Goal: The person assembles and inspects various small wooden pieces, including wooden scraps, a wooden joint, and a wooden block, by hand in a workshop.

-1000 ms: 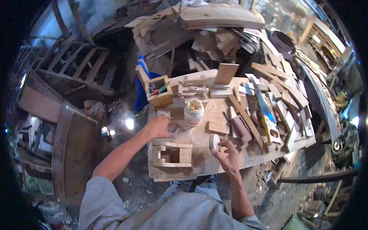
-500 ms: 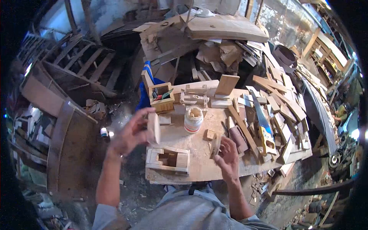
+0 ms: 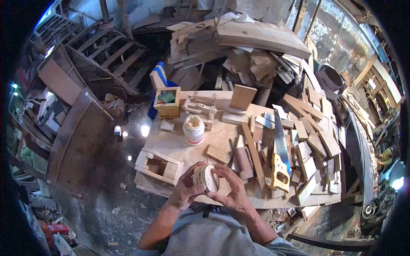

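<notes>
Near the table's front edge, my left hand (image 3: 186, 187) and my right hand (image 3: 231, 187) grip a stack of flat, rounded wooden pieces (image 3: 206, 178) from both sides, fingers curled round it. Just left of my hands a small wooden frame-like box (image 3: 159, 165) rests on the table (image 3: 171, 141). Beyond them stands an open white jar (image 3: 194, 130) with tan contents. A flat wood block (image 3: 218, 153) lies behind my right hand, beside a brown cylinder-like piece (image 3: 244, 163).
A handsaw with a yellow handle (image 3: 280, 173) lies to the right among many wood offcuts (image 3: 318, 141). At the back left are a wooden box (image 3: 168, 109) and a blue strap. An upright board (image 3: 242, 98) stands at the back.
My hands, apart before with one wooden piece in each, have come together at the front with the pieces against each other. The view has shifted.
</notes>
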`<action>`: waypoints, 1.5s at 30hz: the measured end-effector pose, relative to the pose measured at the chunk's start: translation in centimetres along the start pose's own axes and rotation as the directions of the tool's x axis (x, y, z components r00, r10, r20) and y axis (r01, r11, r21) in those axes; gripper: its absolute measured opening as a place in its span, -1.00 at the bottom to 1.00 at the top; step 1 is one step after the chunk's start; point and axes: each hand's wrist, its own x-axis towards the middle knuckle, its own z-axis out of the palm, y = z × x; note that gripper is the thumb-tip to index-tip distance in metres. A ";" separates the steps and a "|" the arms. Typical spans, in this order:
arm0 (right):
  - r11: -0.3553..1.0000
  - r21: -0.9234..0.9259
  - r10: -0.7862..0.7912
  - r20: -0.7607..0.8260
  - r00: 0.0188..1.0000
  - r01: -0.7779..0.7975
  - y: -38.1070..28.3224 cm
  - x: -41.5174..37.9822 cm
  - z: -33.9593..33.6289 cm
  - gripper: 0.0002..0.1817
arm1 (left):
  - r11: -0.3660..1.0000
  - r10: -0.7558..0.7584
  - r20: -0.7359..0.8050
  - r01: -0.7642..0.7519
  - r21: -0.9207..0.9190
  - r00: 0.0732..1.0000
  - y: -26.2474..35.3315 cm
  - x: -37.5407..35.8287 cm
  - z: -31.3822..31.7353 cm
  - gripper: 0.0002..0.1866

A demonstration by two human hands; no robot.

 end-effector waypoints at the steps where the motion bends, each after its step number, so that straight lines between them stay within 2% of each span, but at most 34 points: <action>1: 1.000 -0.002 -0.024 0.017 1.000 0.025 0.6 -0.5 -0.7 -0.17 | 1.000 -0.011 0.008 0.011 -0.007 1.000 -0.9 0.1 0.2 -0.09; 3: 0.997 -0.013 -0.072 0.046 0.996 0.072 1.4 -1.5 -2.2 -0.15 | 0.999 -0.036 0.036 0.036 -0.025 0.999 -2.6 0.3 0.3 -0.10; 5: 0.994 0.000 -0.110 0.037 0.993 0.110 1.6 -2.5 -2.9 0.03 | 0.993 -0.112 0.040 0.113 -0.023 0.993 -4.2 0.6 0.6 -0.13; 7: 0.992 0.074 -0.111 0.145 0.983 0.102 2.1 -3.1 -3.7 0.07 | 0.983 -0.184 0.070 0.182 0.034 0.980 -5.4 0.8 0.9 -0.15; 8: 0.993 0.014 -0.115 0.199 0.973 0.115 2.1 -3.5 -4.3 0.06 | 0.962 -0.269 0.049 0.266 0.055 0.962 -5.6 0.5 0.9 -0.19; 10: 0.984 -0.100 -0.110 0.307 0.945 0.147 1.9 -4.2 -5.3 0.05 | 0.954 -0.299 0.054 0.299 0.009 0.953 -6.4 0.3 1.8 -0.20; 13: 0.997 -0.015 -0.065 0.332 0.941 0.074 2.3 -5.6 -5.7 0.00 | 0.928 -0.358 0.143 0.369 -0.053 0.922 -7.7 0.3 1.3 -0.24; 16: 0.993 -0.115 -0.006 0.283 0.959 0.040 1.9 -6.2 -5.3 -0.01 | 0.906 -0.407 0.171 0.421 -0.050 0.897 -8.3 0.4 -0.1 -0.25; 19: 0.989 -0.144 0.071 0.214 0.974 -0.041 1.8 -6.1 -3.7 0.00 | 0.913 -0.401 0.188 0.407 0.004 0.897 -7.4 0.3 -0.8 -0.24; 22: 0.946 -0.292 0.185 0.145 0.972 -0.137 1.1 -4.7 -2.1 0.03 | 0.870 -0.474 0.107 0.483 -0.093 0.874 -5.0 -1.0 0.6 -0.22; 25: 0.893 -0.388 0.270 0.055 0.961 -0.229 2.2 -1.8 -0.3 0.03 | 0.750 -0.661 0.016 0.661 -0.025 0.750 -4.8 -2.0 -3.6 -0.24; 26: 0.872 -0.449 0.238 0.043 0.970 -0.194 1.6 -0.6 0.3 0.01 | 0.784 -0.608 -0.172 0.620 0.021 0.775 -6.1 -3.0 -5.4 -0.36; 29: 0.757 -0.651 0.105 0.034 0.994 -0.057 5.5 2.4 4.2 -0.05 | 0.732 -0.546 -0.222 0.588 0.343 0.808 -5.6 -5.1 -6.4 -0.48; 30: 0.743 -0.666 0.131 0.054 0.990 -0.062 3.4 3.1 4.4 0.01 | 0.744 -0.539 -0.227 0.584 0.325 0.812 -5.2 -5.6 -6.1 -0.56; 33: 0.677 -0.734 0.100 0.161 0.982 0.051 6.8 3.6 6.9 0.11 | 0.722 -0.499 -0.204 0.534 0.440 0.842 -6.4 -6.3 -8.4 -0.57; 34: 0.719 -0.691 0.265 0.172 0.949 -0.076 4.5 4.2 6.8 0.21 | 0.752 -0.424 -0.154 0.441 0.490 0.893 -6.7 -6.6 -8.7 -0.54; 37: 0.623 -0.782 0.237 0.170 0.957 -0.015 5.2 3.9 7.8 0.20 | 0.697 -0.452 -0.216 0.493 0.520 0.866 -5.6 -7.4 -8.3 -0.51; 38: 0.651 -0.759 0.252 0.173 0.952 -0.035 5.1 3.9 7.6 0.22 | 0.694 -0.458 -0.210 0.495 0.523 0.864 -6.0 -7.8 -8.8 -0.57; 40: 0.696 -0.713 0.289 0.165 0.943 -0.089 4.5 3.7 6.8 0.24 | 0.680 -0.457 -0.197 0.484 0.551 0.867 -6.6 -8.3 -9.5 -0.56; 43: 0.701 -0.707 0.275 0.152 0.949 -0.090 4.9 3.2 6.1 0.26 | 0.705 -0.425 -0.157 0.435 0.560 0.891 -7.3 -8.8 -10.0 -0.55; 45: 0.682 -0.720 0.347 0.165 0.923 -0.128 5.0 3.4 6.2 0.27 | 0.718 -0.398 -0.128 0.396 0.573 0.908 -8.2 -9.2 -10.5 -0.54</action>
